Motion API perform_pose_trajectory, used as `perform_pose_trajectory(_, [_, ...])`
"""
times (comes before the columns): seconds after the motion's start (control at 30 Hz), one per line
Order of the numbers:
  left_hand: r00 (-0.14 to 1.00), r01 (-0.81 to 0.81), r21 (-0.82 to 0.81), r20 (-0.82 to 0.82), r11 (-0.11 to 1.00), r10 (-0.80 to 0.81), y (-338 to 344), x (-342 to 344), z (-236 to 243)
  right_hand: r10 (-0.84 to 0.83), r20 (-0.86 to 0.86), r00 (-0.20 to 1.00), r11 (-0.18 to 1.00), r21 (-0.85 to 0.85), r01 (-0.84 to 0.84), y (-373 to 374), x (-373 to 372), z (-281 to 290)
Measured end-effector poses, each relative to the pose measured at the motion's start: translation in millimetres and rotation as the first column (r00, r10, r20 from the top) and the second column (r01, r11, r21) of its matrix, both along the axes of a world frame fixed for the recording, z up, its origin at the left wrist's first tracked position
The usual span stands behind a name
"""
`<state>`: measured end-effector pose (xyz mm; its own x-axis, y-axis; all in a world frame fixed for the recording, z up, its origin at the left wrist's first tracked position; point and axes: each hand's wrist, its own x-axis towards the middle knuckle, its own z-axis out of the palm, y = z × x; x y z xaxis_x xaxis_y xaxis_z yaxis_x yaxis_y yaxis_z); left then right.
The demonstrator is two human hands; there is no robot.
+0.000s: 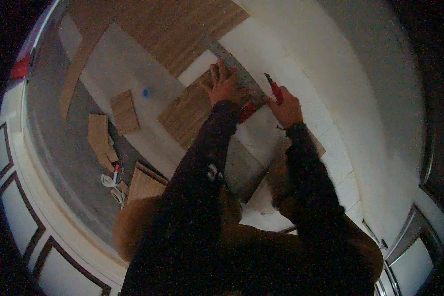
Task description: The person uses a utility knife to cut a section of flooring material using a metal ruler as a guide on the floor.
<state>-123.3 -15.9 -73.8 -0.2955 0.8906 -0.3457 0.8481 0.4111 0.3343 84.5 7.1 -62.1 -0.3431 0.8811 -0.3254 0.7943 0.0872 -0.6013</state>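
My left hand (224, 88) lies with fingers spread on a wood-grain plank (180, 116), pressing near its right edge. A red utility knife (277, 92) sticks up out of my right hand (287, 109), which is closed round its handle; its dark tip points away from me. The knife is just right of the plank, apart from my left hand. Between the hands runs a narrow grey speckled strip (239, 63). Beneath my left wrist shows a red object (247, 112), partly hidden, whose kind I cannot make out.
Laid wood-grain flooring (167, 29) covers the far floor. To the left lie a short plank piece (125, 112), a blue round item (145, 92), more offcuts (101, 138) and a white cord (108, 181). A long curved strip (79, 64) lies far left. A white wall (380, 98) rises at right.
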Motion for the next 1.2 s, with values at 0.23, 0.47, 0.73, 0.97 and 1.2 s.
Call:
perform_pose_trajectory(0.23, [1.0, 0.004, 0.254, -0.025, 0.967, 0.003, -13, 6, 21, -0.399, -0.217, 0.891, 0.912, 0.006, 0.41, -46, -10, 14])
perform_pose_trajectory(0.47, [0.995, 0.077, 0.452, -0.085, 0.889, -0.043, -29, -49, 3, -0.271, -0.359, 0.893, 0.94, 0.103, 0.326, -63, -43, 29])
perform_pose_trajectory(0.73, [0.997, 0.078, 0.49, -0.052, 0.868, -0.061, -32, -43, 3, -0.328, -0.377, 0.866, 0.934, 0.006, 0.356, -64, -38, 27])
perform_pose_trajectory(0.97, [0.992, 0.093, 0.415, -0.12, 0.905, -0.047, -36, -47, 17, -0.327, -0.386, 0.862, 0.934, 0.005, 0.356, -69, -47, 23])
perform_pose_trajectory(1.2, [0.992, 0.124, 0.435, -0.087, 0.892, -0.096, -36, -54, 17, -0.317, -0.378, 0.87, 0.925, 0.081, 0.372, -70, -49, 17])
